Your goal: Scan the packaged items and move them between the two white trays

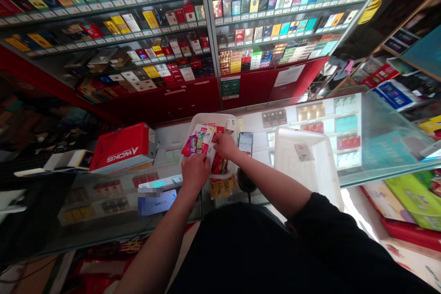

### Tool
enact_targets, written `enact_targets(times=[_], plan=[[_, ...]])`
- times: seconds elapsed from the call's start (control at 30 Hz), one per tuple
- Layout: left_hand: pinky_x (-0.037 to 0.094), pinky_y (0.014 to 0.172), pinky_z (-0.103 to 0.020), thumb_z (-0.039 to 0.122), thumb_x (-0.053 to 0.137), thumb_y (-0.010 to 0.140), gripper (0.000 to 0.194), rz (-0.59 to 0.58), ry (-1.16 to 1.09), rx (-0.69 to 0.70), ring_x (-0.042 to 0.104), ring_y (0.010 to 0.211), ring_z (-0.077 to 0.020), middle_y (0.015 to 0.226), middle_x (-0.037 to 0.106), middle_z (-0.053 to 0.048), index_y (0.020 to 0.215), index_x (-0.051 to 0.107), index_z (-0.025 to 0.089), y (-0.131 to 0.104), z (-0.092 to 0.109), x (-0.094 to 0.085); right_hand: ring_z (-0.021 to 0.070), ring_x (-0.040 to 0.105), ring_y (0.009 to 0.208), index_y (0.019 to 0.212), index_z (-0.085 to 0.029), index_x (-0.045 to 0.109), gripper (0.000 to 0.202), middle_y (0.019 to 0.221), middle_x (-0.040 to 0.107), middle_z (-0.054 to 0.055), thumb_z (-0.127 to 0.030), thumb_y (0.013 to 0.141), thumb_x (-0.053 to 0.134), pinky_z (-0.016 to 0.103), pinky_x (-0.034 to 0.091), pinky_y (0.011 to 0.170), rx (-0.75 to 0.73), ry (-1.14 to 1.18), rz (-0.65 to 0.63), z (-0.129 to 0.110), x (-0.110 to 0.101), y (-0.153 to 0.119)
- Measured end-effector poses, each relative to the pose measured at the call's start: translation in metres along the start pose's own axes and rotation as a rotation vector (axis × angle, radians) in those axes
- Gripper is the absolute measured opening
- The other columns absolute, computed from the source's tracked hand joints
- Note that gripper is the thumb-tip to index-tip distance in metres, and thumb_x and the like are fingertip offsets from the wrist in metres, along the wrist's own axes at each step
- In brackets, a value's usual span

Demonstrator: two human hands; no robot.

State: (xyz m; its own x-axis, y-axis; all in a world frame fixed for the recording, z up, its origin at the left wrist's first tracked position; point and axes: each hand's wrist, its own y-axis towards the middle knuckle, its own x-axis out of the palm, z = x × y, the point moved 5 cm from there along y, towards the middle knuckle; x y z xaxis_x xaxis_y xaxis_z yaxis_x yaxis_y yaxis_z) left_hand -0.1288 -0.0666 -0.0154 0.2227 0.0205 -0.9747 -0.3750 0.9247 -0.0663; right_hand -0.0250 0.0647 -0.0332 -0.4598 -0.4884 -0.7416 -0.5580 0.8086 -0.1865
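A white plastic tub [233, 119] on the glass counter holds several small snack packets. Over its near left side, my left hand [195, 172] has its fingers curled, at the lower edge of the packets; what lies in them is hidden. My right hand [225, 146] reaches in from the right, its fingers pinched at the right edge of a white snack packet with red print [206, 132]. Between the hands lie a purple packet [193, 143] and a green packet [200, 141]. Darker red and yellow packets [218, 164] are lower in the tub, below my right hand.
Right of the tub, a phone [245, 142] stands upright near a larger white bin [322, 170] with a small clear packet [303, 151] inside. A red box [120, 147] sits to the left. Cigarette shelves [212, 23] rise behind the glass counter [386, 147].
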Motion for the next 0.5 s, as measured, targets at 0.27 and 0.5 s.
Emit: enact_targets(times=[0.27, 0.5], plan=[[0.055, 0.088, -0.034, 0.037, 0.059, 0.092, 0.044, -0.006, -0.435, 0.049, 0.072, 0.091, -0.0239, 0.101, 0.079, -0.006, 0.13, 0.076, 0.022, 0.033, -0.012, -0.024, 0.0196, 0.073, 0.093, 0.108, -0.02, 0.077, 0.025, 0.098, 0.081, 0.003, -0.012, 0.088, 0.066, 0.029, 0.053, 0.089, -0.21, 0.165, 0.017, -0.024, -0.016, -0.011], [0.051, 0.072, -0.03, 0.044, 0.065, 0.085, 0.031, -0.018, -0.631, -0.015, 0.07, 0.077, -0.0214, 0.084, 0.08, -0.002, 0.097, 0.084, 0.022, 0.038, -0.018, -0.04, 0.0182, 0.073, 0.092, 0.112, -0.02, 0.076, 0.024, 0.097, 0.081, 0.002, -0.018, 0.088, 0.07, 0.03, 0.054, 0.088, -0.206, 0.273, 0.048, -0.017, -0.021, -0.012]])
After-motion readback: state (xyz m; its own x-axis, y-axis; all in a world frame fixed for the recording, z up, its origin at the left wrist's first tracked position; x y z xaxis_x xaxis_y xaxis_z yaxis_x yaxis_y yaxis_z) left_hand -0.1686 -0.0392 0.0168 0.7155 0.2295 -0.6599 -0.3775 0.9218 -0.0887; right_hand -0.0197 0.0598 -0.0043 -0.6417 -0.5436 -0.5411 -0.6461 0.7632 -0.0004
